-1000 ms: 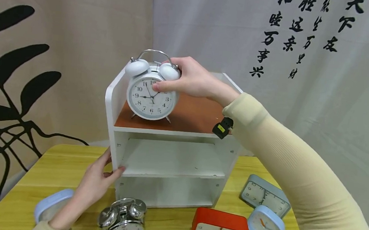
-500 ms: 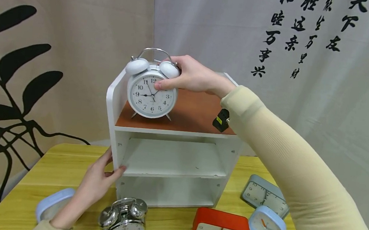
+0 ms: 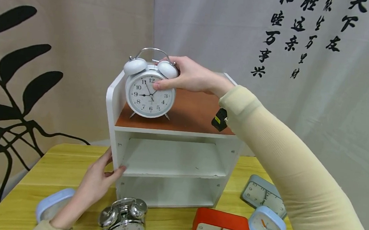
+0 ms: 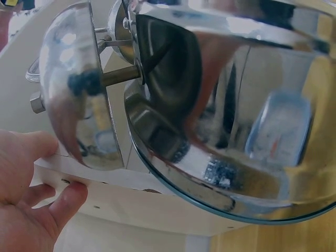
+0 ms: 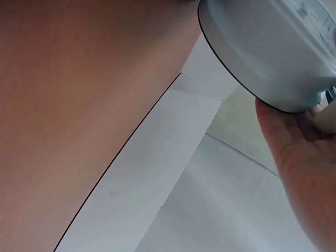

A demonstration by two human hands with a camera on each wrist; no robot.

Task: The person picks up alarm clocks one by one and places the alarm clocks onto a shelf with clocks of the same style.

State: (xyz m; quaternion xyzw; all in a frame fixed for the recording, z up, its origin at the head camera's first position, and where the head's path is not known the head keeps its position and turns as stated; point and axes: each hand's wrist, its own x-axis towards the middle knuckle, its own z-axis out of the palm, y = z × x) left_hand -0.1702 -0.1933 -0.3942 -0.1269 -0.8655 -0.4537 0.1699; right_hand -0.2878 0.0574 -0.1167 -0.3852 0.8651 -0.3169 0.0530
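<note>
My right hand (image 3: 196,75) grips a white twin-bell alarm clock (image 3: 150,100) near its right bell, with the thumb in front of the dial. In the right wrist view, the clock's rounded casing (image 5: 268,58) shows above my fingers. The clock stands on its small legs on the brown top board (image 3: 198,112) of a white shelf (image 3: 116,149), towards the left side panel. Lower down, my left hand (image 3: 96,178) holds that panel's front edge, thumb in front and fingers on the outer side. A silver twin-bell alarm clock (image 3: 125,224) hides much of the left wrist view.
A red clock (image 3: 221,229), a light blue clock (image 3: 266,226) and a grey-blue clock (image 3: 265,196) sit right of the shelf's foot. Another light blue clock (image 3: 52,204) lies by my left forearm. The yellow wooden table (image 3: 73,156) bears everything. A printed cloth (image 3: 206,28) hangs behind.
Over the last half second the white alarm clock has shifted slightly left, my right hand still on it. My left hand stays put on the shelf.
</note>
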